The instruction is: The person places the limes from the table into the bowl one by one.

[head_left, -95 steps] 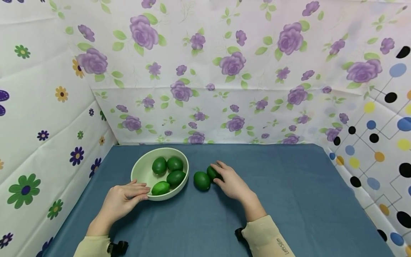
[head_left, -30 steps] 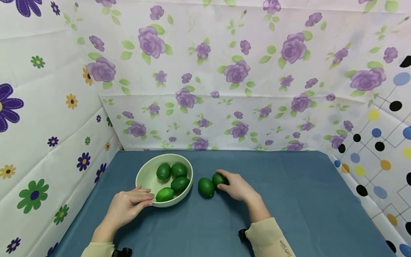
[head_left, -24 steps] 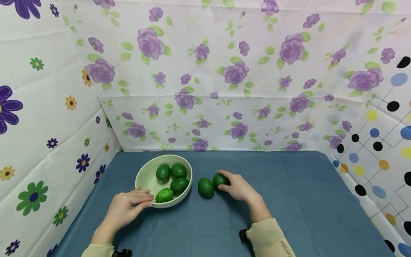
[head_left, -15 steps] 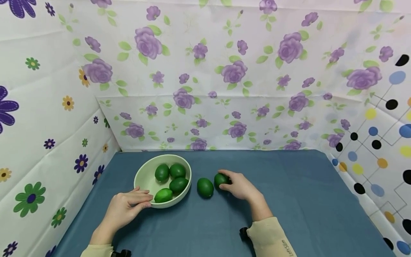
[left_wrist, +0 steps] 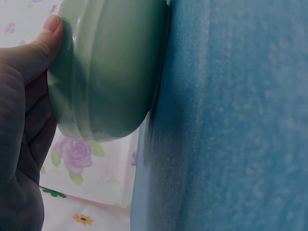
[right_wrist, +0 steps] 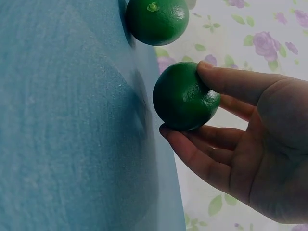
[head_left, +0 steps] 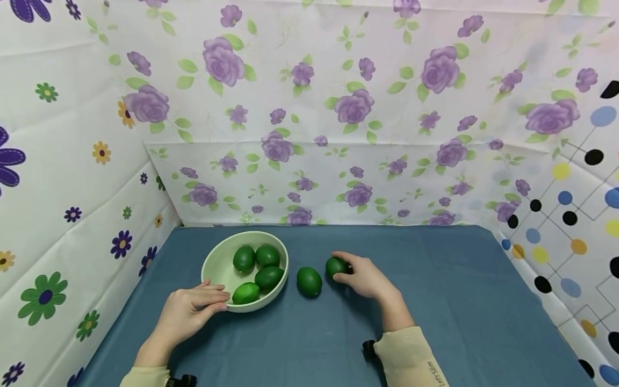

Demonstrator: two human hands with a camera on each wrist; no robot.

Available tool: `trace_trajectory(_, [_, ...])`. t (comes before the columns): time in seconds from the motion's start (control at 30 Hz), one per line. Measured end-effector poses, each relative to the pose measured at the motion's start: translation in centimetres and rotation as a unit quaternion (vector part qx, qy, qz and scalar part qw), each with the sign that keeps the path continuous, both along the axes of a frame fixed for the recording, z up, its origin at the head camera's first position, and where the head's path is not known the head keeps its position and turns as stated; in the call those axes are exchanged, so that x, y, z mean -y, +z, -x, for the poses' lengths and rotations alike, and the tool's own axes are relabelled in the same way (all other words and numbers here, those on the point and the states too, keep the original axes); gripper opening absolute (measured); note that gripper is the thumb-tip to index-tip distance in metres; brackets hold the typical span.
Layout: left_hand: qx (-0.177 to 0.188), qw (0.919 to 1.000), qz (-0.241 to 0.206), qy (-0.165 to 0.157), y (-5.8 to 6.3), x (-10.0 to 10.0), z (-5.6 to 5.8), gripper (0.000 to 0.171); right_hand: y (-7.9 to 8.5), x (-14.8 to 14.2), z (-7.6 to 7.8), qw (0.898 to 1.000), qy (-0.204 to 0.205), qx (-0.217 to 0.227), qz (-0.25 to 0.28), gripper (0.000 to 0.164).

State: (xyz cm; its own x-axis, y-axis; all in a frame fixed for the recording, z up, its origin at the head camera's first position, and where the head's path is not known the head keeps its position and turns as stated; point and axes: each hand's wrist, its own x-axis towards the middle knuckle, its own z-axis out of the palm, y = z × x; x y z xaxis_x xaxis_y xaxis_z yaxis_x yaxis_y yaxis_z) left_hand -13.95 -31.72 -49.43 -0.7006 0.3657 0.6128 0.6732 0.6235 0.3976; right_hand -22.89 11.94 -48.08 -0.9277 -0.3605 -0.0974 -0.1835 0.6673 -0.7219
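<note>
My left hand (head_left: 192, 312) holds the near left rim of a pale green bowl (head_left: 217, 267). The thumb lies on the bowl's outer wall (left_wrist: 115, 72) in the left wrist view, and the other fingers are partly hidden. Inside the bowl sit several green limes, one of them a brighter lime (head_left: 246, 293). To the right, my right hand (head_left: 365, 277) pinches a dark green lime (head_left: 336, 267) between thumb and fingers. In the right wrist view this held lime (right_wrist: 183, 98) appears slightly off the cloth. Another dark lime (head_left: 309, 282) lies between it and the bowl.
A blue cloth (head_left: 459, 301) covers the table. Floral sheeting (head_left: 309, 107) rises behind it, with a flower-patterned sheet (head_left: 58, 226) on the left and a dotted sheet (head_left: 570, 231) on the right.
My right hand has closed round the farther lime and moved it a little right, opening a gap from the lime beside it. The left hand stays on the bowl's rim.
</note>
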Motion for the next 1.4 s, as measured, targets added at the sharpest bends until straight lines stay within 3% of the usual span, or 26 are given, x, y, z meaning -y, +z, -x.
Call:
trace_trajectory(0.43, [-0.011,0.9998,0.014,-0.007,0.2,0.0,0.3,0.031,0.3,-0.5,0.3,1.0,-0.015,-0.01,0.011,0.063])
trace_trajectory(0.9, [0.058,0.9954,0.074,0.02,0.7,0.5,-0.6,0.026,1.1,0.1,0.1,0.999,-0.015,-0.027,0.041,0.068])
trace_trajectory(1.13, [0.029,0.9978,0.059,-0.01,0.7,0.5,-0.4,0.032,1.1,0.2,0.1,0.998,-0.011,-0.037,0.048,0.069])
trace_trajectory(1.4, [0.009,0.9981,0.056,-0.023,0.7,0.4,-0.3,0.033,1.3,0.0,-0.1,0.998,-0.004,-0.041,0.049,0.068])
